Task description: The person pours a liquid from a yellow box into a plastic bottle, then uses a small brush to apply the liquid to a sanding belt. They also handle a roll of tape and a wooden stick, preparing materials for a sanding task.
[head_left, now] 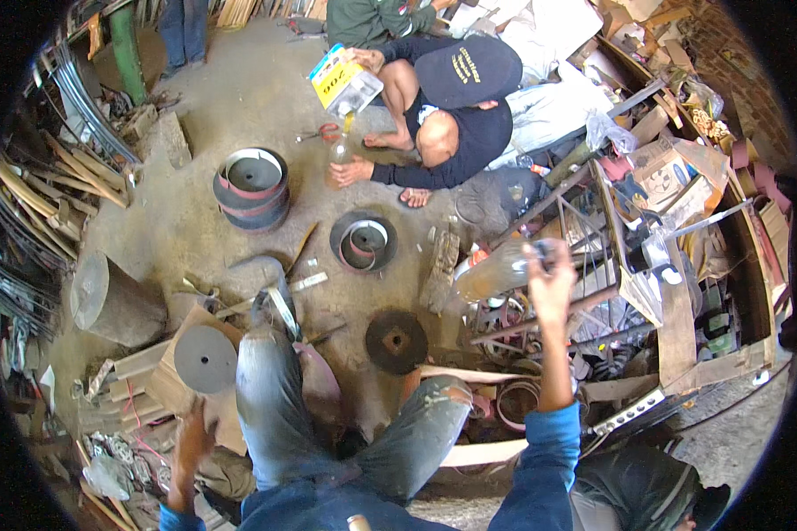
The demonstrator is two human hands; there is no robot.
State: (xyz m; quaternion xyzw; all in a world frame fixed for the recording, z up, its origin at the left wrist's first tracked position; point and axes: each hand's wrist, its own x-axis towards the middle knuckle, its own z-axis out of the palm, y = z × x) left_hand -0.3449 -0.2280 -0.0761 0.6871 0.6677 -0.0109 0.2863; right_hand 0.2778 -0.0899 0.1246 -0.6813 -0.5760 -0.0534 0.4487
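My right hand (551,270) grips a clear plastic bottle (496,273) near its upper end. The bottle lies nearly sideways in the air, with brownish liquid inside. At the lower left my left hand (193,435) hangs with nothing in it, its fingers apart and slightly blurred. Closest to that hand is a dark grey disc (205,358) with a small central hole, resting on a piece of cardboard (170,389). Between my knees and the far floor lies another dark disc (396,342) with a hole in its middle.
A crouching person (456,115) tips a yellow-and-white container (345,84) over a clear bottle (340,164). Stacked round forms (251,188) and a ringed disc (364,241) sit on the floor. A cluttered metal frame (624,283) stands right; wood strips (88,177) and a grey cylinder (119,301) left.
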